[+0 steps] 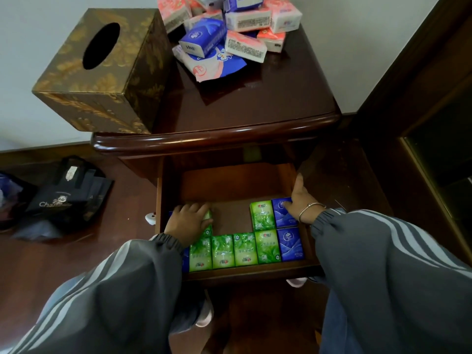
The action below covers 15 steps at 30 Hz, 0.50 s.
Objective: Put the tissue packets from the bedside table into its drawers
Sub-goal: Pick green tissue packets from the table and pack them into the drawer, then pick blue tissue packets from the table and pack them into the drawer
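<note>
Left hand (189, 221) curled round a green packet (208, 217) at the drawer's (229, 180) left, right hand (298, 200) spread flat on a blue packet (282, 214); unsorted pile (229, 29) lies on the tabletop (255, 98) above and behind, nearer the right hand.

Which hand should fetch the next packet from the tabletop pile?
Probably right. The right hand only rests flat on a blue packet, and the pile lies on its side of the tabletop. The left hand grips a green packet, with the tissue box in its way.
</note>
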Tool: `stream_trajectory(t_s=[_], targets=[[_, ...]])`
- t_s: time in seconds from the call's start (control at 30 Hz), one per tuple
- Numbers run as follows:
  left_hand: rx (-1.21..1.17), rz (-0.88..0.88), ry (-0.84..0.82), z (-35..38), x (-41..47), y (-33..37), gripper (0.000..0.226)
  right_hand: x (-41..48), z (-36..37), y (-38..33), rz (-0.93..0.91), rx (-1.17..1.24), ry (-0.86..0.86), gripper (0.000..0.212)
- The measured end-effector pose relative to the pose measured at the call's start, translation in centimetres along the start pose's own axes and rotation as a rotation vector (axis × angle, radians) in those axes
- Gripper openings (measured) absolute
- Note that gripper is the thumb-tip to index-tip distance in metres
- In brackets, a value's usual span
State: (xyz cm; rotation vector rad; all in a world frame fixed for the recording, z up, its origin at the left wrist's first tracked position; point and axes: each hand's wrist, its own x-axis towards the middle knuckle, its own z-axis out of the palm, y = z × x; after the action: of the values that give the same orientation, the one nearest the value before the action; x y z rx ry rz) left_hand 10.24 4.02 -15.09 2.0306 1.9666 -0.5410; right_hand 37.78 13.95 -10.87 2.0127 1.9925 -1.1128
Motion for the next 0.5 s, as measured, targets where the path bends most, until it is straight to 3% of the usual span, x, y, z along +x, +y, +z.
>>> stream_trajectory(t_s=[0.17,0.3,0.4,0.5], targets=[[-0.138,-0.012,0.172,-2.4,-2.4,0.9,0.059,-0.5,-1.3,-0.3,0.029,-0.096,-0.101,0.088],[-0.317,0.137,0.092,-7.9,-4.7,0.6,0.048,-2.7,-4.7,-1.9,-0.056,-0.296,-0.145,0.056],[-0.436,0.22,0.079,-12.9,-7.1,0.0,0.042,-5.6,-7.9,-3.8,-0.184,-0.343,-0.064,0.053],[-0.462,0.257,0.253,-17.8,-9.4,-0.9,0.038,-8.1,-11.6,-5.8,-0.338,-0.226,0.115,0.048]])
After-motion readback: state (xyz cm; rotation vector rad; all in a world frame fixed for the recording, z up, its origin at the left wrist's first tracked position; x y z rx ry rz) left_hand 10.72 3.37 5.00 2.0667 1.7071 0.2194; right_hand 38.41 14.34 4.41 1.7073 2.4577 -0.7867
